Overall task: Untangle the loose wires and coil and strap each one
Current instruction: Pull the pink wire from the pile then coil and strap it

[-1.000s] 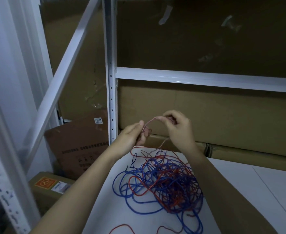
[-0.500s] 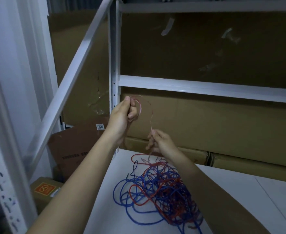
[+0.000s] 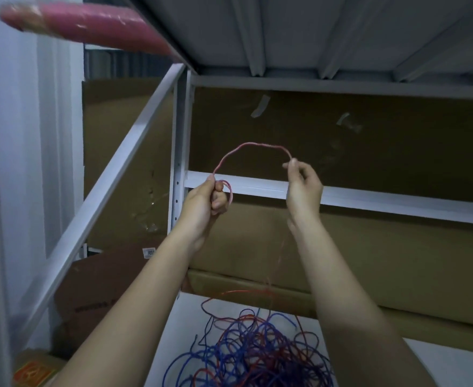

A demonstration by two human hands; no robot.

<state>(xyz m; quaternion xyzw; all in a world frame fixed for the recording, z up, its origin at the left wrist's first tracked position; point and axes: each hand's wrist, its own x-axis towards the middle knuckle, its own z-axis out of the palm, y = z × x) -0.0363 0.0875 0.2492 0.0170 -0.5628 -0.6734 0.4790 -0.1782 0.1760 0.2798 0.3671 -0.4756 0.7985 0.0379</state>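
Red wire (image 3: pixel 253 145) arches between the person's two raised hands, up in front of the white shelf rail (image 3: pixel 369 197). The left hand (image 3: pixel 206 203) is curled into a fist around it, with a small loop of the same strand poking out beside the thumb and fingers. The right hand (image 3: pixel 303 188) pinches the other end of the arch between thumb and forefinger, the remaining fingers loosely bent. So both grips are clamped on that one strand, the hands held apart from each other at about the same height.

From below the right hand the strand drops away, thin and blurred, toward the near surface; I cannot follow it all the way down. On the white shelf surface (image 3: pixel 453 364), near and between the forearms, lies the tangle of wires (image 3: pixel 257 353), blue and red strands looped through one another, with a few red loops straying out on its far side and blue loops spreading to the left.

Behind the hands large brown cardboard boxes (image 3: pixel 341 247) stand against the far side of the shelving, bits of tape stuck to the upper one. A white diagonal brace (image 3: pixel 112 174) runs up the left side beside the perforated upright (image 3: pixel 178 174). More cartons sit low on the left, one with an orange label (image 3: pixel 30 372). High at the left, a pink wrapped roll (image 3: pixel 90 26) juts out over the upper shelf edge.
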